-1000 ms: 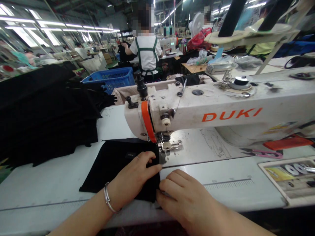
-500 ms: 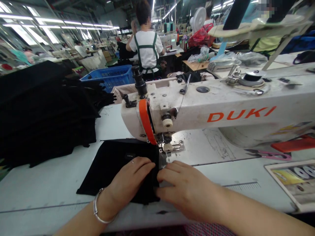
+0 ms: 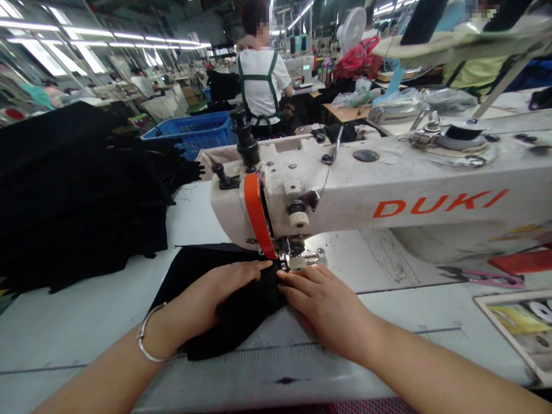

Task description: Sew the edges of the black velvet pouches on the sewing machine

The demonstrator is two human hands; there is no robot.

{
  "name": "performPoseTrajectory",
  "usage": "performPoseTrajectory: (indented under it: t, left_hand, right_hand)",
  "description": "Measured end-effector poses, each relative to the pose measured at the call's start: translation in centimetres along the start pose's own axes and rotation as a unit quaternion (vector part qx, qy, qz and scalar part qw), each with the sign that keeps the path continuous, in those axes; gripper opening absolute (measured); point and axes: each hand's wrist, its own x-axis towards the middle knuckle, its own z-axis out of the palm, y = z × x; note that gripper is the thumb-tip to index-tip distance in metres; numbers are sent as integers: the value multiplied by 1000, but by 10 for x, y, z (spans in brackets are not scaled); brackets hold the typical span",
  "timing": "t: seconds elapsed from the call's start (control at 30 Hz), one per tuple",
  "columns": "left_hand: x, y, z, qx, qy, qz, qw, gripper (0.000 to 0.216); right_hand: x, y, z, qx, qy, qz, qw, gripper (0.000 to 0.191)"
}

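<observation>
A black fabric piece (image 3: 248, 319) lies on the sewing table, its far right corner close to the presser foot (image 3: 297, 263) of the sewing machine (image 3: 336, 178). My left hand (image 3: 207, 299), with a silver bangle (image 3: 144, 339) at the wrist, rests across the fabric and grips it. Its index finger stretches towards the presser foot, while the other fingers are partly hidden. Closed at the right edge of the piece, my right hand (image 3: 325, 307) has its fingertips on the cloth just in front of the foot; its thumb is mostly hidden.
A tall pile of black fabric (image 3: 81, 201) stands on the left. Pink-handled snips (image 3: 487, 277) and a red object (image 3: 524, 261) lie to the right. Behind the machine are a blue basket (image 3: 194, 133) and a co-worker in a white shirt (image 3: 259, 80).
Both hands have moved forward, closer to the presser foot. The fabric has turned, its near edge now slants, and the small label on it is covered.
</observation>
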Motion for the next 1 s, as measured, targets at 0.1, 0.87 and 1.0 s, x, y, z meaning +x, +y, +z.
performPoseTrajectory:
  t: [0.1, 0.87, 1.0]
  left_hand:
    - [5, 7, 7, 91, -38, 34, 994, 65]
    - [-48, 49, 48, 69, 158, -127, 977, 41]
    - [-38, 59, 39, 156, 159, -60, 973, 48]
  right_hand:
    - [-2, 0, -3, 33, 10, 3, 999, 36]
    - [-37, -36, -2, 53, 140, -100, 984, 28]
    - [-35, -40, 8, 57, 179, -117, 975, 28]
